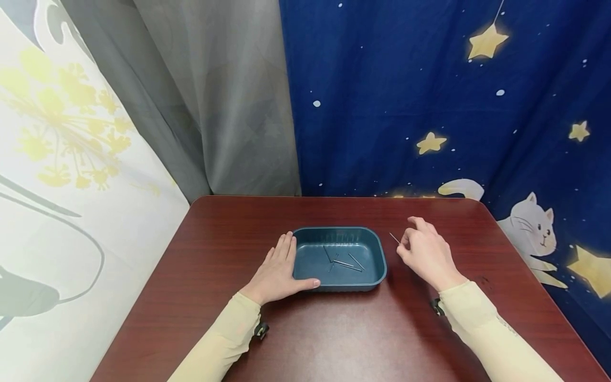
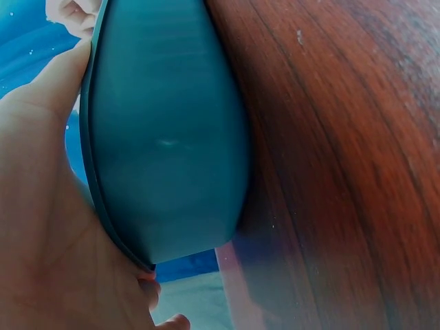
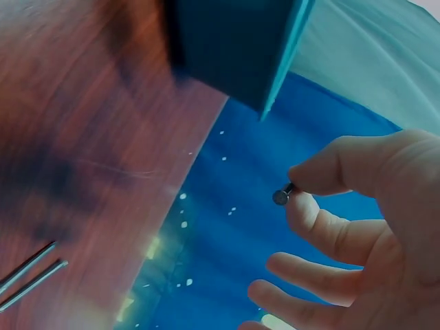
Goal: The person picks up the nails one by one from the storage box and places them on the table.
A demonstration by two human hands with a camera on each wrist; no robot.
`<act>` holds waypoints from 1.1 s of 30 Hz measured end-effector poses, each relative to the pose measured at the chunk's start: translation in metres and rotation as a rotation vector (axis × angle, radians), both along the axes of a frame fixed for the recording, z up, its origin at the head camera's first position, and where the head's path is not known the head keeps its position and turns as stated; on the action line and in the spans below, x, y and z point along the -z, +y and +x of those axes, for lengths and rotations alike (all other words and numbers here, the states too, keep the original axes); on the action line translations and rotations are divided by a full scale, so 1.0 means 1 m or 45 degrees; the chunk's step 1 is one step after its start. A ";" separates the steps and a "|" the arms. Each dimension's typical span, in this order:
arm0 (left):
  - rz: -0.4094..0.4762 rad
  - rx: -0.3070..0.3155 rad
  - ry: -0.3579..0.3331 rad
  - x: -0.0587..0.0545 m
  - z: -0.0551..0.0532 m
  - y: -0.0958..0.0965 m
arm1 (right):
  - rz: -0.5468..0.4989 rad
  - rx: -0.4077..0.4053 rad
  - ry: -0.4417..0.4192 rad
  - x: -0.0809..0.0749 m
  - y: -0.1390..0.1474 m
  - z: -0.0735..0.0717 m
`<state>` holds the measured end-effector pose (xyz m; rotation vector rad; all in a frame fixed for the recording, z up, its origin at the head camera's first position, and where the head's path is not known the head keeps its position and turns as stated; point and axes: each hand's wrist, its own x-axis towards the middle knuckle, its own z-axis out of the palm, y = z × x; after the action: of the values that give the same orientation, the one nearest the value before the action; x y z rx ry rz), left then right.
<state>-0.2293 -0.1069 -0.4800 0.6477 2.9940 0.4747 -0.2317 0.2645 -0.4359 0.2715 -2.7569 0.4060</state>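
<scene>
In the head view, the left hand [image 1: 277, 270] spreads wide, its fingers straight along the end of a dark teal, rounded rectangular tray [image 1: 334, 287], thumb over the near rim, probably to keep the tray from sliding. Beyond the thumb, thin grey metal nails [image 1: 347, 265] lie loose inside. The right hand [image 1: 429, 254] pinches a slim silver metal nail [image 1: 394, 238] between thumb and index finger, just outside the tray's other end.

In the left wrist view, the thumb touches the rim; the other fingertips are partly hidden, so their contact cannot be told.

In the right wrist view, the pinched nail's round head faces the camera, the remaining fingers spread clear, perhaps to leave the grip unobstructed. Two slim grey metal rods [image 3: 31, 276] lie well apart from those fingers, on the red-brown wood-grained table [image 3: 89, 172].
</scene>
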 end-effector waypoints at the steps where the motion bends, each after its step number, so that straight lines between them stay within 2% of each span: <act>1: -0.001 0.000 0.001 0.000 0.000 0.000 | 0.002 0.003 -0.005 0.001 0.002 0.000; 8: 0.007 0.013 0.011 -0.001 -0.002 0.000 | 0.021 0.013 -0.012 0.012 0.013 0.003; 16: 0.003 0.002 -0.004 0.000 -0.001 0.000 | 0.042 0.007 -0.087 0.019 0.022 0.007; 25: 0.002 0.015 0.027 -0.002 -0.003 0.001 | 0.093 -0.010 -0.117 0.030 0.030 0.010; 33: -0.013 0.006 -0.008 -0.001 -0.001 0.001 | 0.112 -0.020 -0.149 0.045 0.033 0.014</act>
<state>-0.2300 -0.1061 -0.4786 0.6517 2.9865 0.4596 -0.2177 0.2976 -0.4804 0.3004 -2.8937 0.3143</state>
